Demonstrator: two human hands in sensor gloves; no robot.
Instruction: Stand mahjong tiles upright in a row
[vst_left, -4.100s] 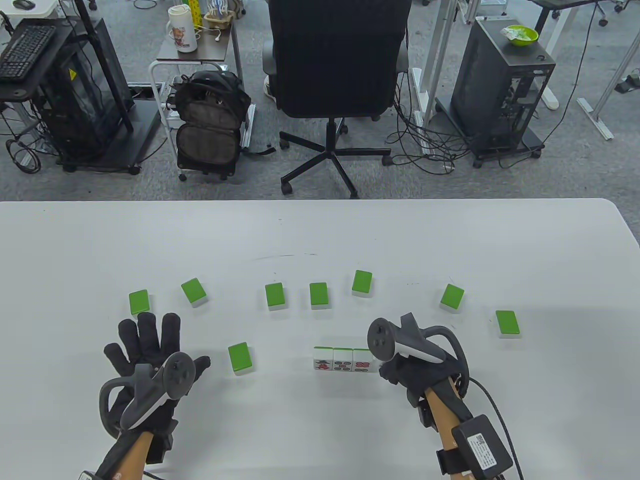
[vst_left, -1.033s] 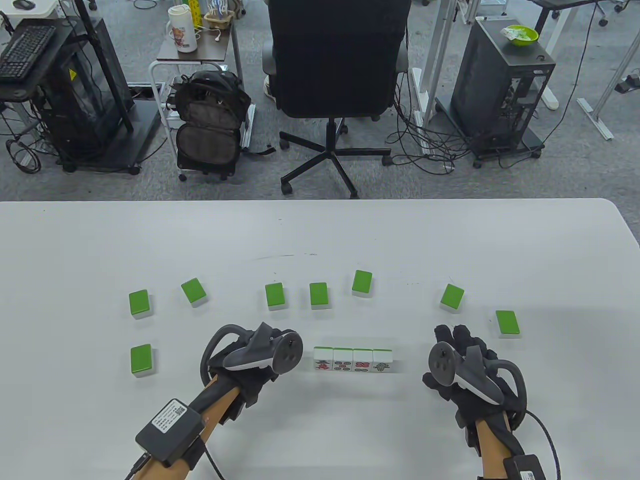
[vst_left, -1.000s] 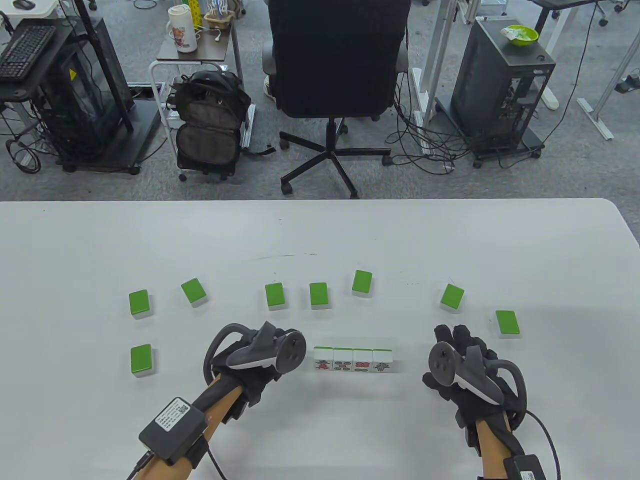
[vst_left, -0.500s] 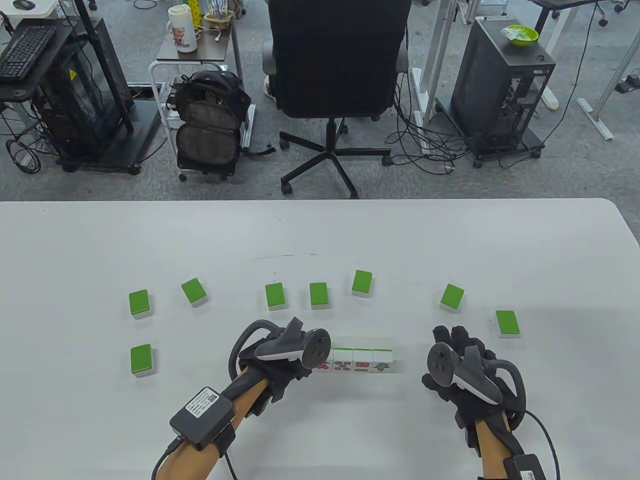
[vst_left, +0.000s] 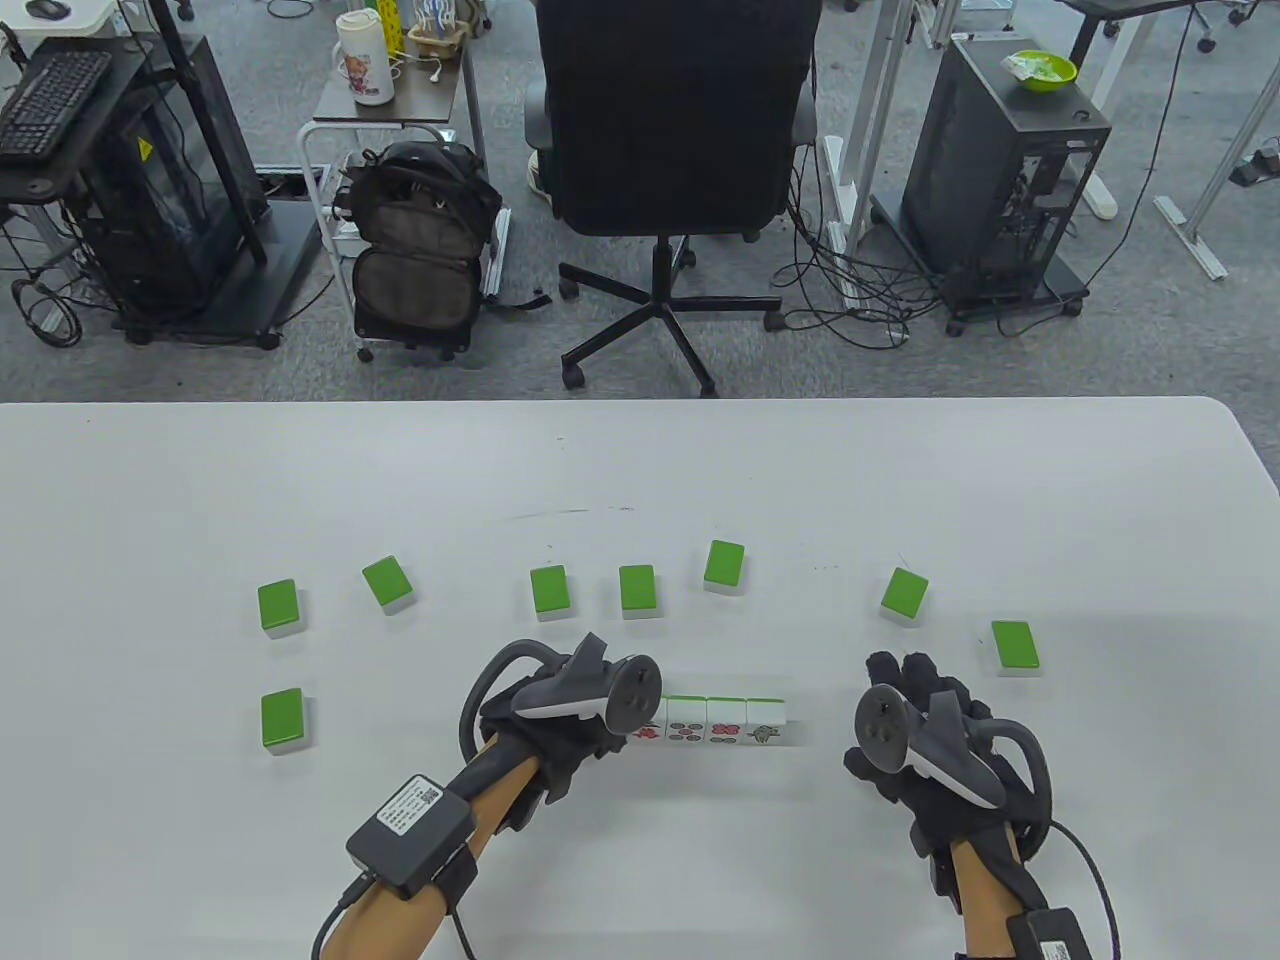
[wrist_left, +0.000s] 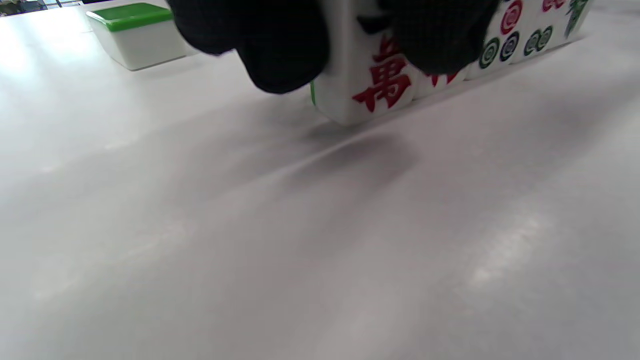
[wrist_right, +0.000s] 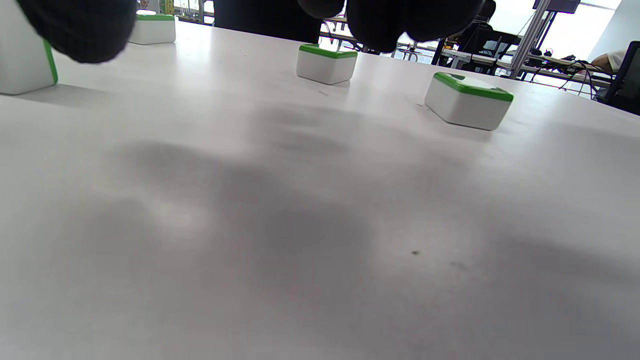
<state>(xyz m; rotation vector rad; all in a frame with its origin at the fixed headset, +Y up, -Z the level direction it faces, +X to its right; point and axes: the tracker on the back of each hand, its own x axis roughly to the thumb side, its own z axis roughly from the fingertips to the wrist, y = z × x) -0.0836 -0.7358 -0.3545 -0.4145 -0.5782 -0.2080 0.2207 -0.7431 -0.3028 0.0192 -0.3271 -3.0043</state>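
Note:
A row of upright mahjong tiles (vst_left: 726, 722) faces me at the table's near middle. My left hand (vst_left: 600, 725) is at the row's left end. In the left wrist view its fingers (wrist_left: 280, 55) pinch an upright tile with a red character (wrist_left: 385, 90), set right beside the row's first tile, its base at or just above the table. In the table view the hand hides this tile. My right hand (vst_left: 915, 700) rests on the table right of the row, fingers spread, holding nothing. Its fingertips (wrist_right: 400, 20) hang over bare table.
Several green-backed tiles lie face down: an arc behind the row from the far left (vst_left: 278, 606) through the middle (vst_left: 638, 590) to the right (vst_left: 1015, 646), and one at the near left (vst_left: 281, 718). Two of them (wrist_right: 467, 100) lie ahead of my right hand.
My left hand moved right with its tile to the row's left end, and has held still for the last half second. My right hand has stayed put.

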